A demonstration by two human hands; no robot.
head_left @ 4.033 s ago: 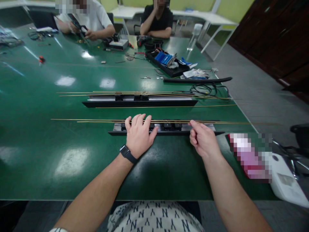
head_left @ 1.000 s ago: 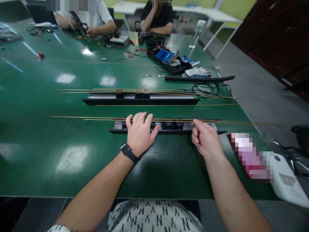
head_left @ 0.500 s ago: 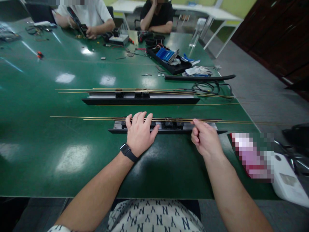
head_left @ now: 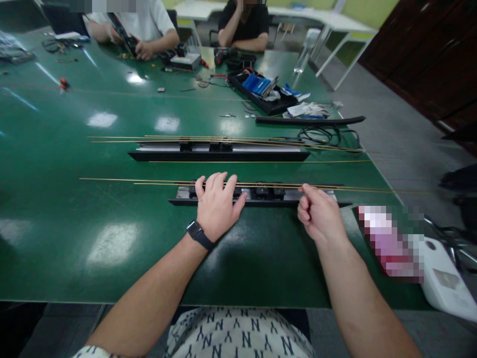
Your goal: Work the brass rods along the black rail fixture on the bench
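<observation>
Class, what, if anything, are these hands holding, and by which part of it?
The right hand appears to pinch a thin golden rod partway along its length; the left hand lies spread over the nearer rail.

This looks like a shared workroom, part workshop and part office. A large green table carries metal rails, loose coils of black cable near its right edge, an open black tray with blue parts in it, and work gloves. Two other people sit at the far edge, one in a white shirt and one in a black shirt. Behind them are white office desks, lime-green walls and dark wooden cabinets on a grey floor.
</observation>
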